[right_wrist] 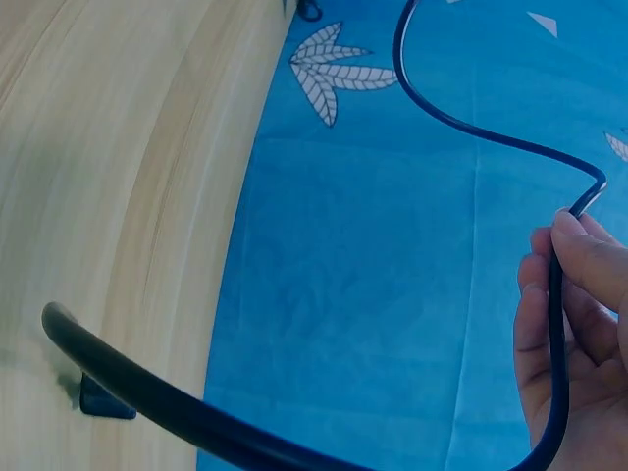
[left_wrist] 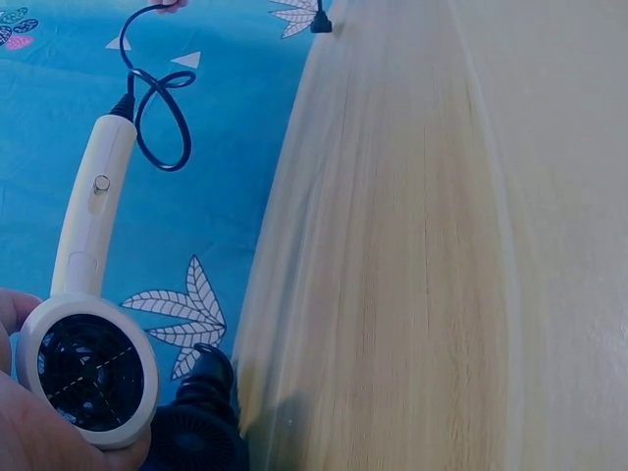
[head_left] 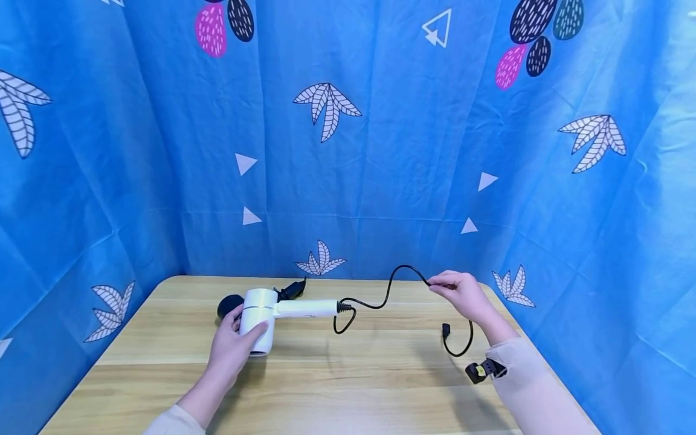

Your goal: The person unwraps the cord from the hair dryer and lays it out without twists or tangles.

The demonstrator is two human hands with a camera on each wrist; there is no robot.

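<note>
A white hair dryer [head_left: 306, 309] is held level above the table, its handle toward the right. My left hand [head_left: 229, 345] grips its barrel; in the left wrist view the dryer's round dark grille [left_wrist: 90, 373] faces the camera beside my left fingers. From the handle end a black cord [head_left: 375, 306] loops and rises to my right hand [head_left: 462, 295]. In the right wrist view my right hand [right_wrist: 579, 324] pinches the cord [right_wrist: 557, 334] between thumb and fingers. The cord's plug end [head_left: 446, 330] hangs below and left of that hand.
Behind the white dryer a black object [head_left: 231, 305], looking like a second hair dryer, lies at the table's back left. The wooden table [head_left: 337, 380] spans the front, and a blue patterned curtain [head_left: 348, 181] encloses its back and sides.
</note>
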